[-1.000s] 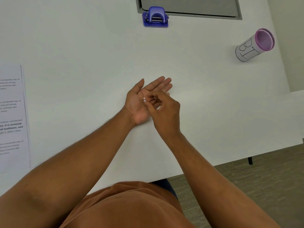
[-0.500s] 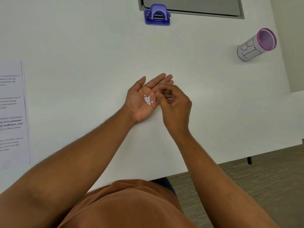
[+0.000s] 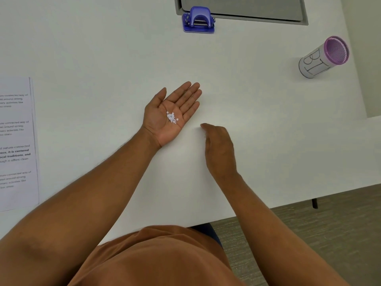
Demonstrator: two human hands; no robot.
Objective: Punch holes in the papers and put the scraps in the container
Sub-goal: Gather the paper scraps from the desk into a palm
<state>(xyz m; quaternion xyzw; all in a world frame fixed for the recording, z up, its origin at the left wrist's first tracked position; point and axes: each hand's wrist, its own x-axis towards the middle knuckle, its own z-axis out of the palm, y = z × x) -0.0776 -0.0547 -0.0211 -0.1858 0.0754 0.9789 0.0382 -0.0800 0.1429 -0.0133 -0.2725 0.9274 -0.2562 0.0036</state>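
Note:
My left hand (image 3: 172,112) lies palm up on the white table (image 3: 103,48), fingers straight, with a small heap of white round paper scraps (image 3: 172,118) in the palm. My right hand (image 3: 219,149) hovers just to its right, back towards the camera, its fingers tucked out of sight. A blue hole punch (image 3: 198,20) stands at the far edge. The container (image 3: 323,57), a white cylinder with a purple rim and black lettering, stands at the far right. Printed papers (image 3: 17,143) lie at the left edge.
A grey recessed panel (image 3: 241,7) sits in the table behind the punch. The table's near edge runs diagonally at the lower right, with carpeted floor (image 3: 329,234) and a table leg below it.
My right hand has drawn away from the left palm, down and to the right, uncovering the scraps. The left hand stays palm up.

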